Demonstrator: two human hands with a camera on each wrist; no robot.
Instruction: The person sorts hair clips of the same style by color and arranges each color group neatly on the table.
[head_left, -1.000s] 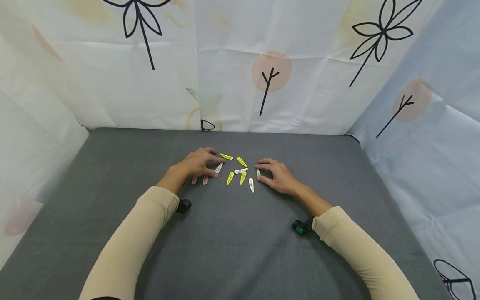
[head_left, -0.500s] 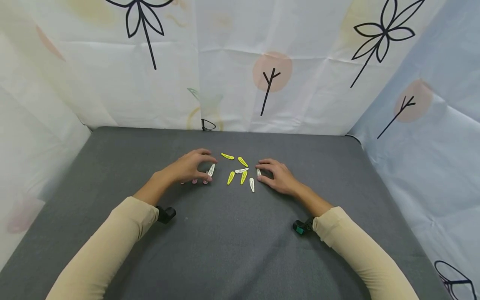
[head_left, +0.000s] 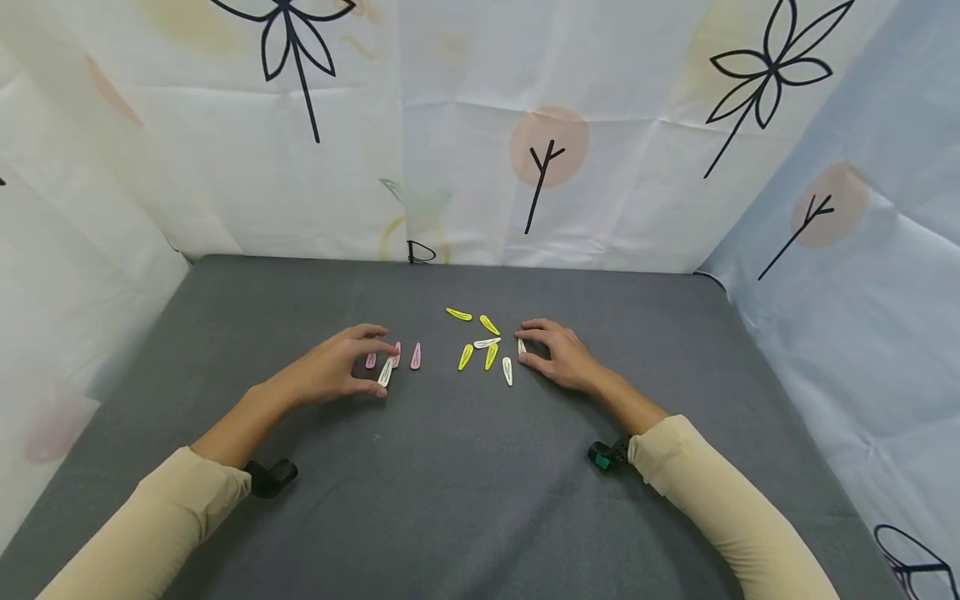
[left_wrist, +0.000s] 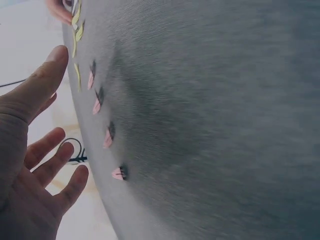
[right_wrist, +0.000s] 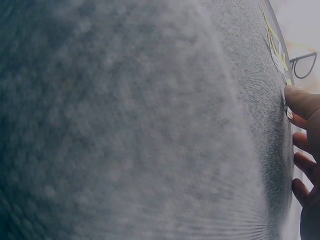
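My left hand (head_left: 330, 367) pinches a white snap hair clip (head_left: 386, 372) between thumb and index finger, over the pink hair clips. Two pink clips show behind its fingers, and another pink hair clip (head_left: 416, 357) lies just to their right. In the left wrist view several pink clips (left_wrist: 96, 106) form a row, while the thumb hides the white one. My right hand (head_left: 561, 354) pinches another white hair clip (head_left: 521, 346) at the table, right of the pile. That clip shows only partly beyond the thumb (right_wrist: 300, 100) in the right wrist view.
Between the hands lie several yellow hair clips (head_left: 466, 357), with a white clip (head_left: 487, 342) among them and another white clip (head_left: 507, 371) in front. Grey cloth covers the table (head_left: 480, 483). Printed white curtains (head_left: 465, 167) stand behind and at both sides.
My left hand has drawn the white clip left and toward me, from beside the yellow clips to the pink ones, uncovering a pink clip. My right hand has stayed in place.
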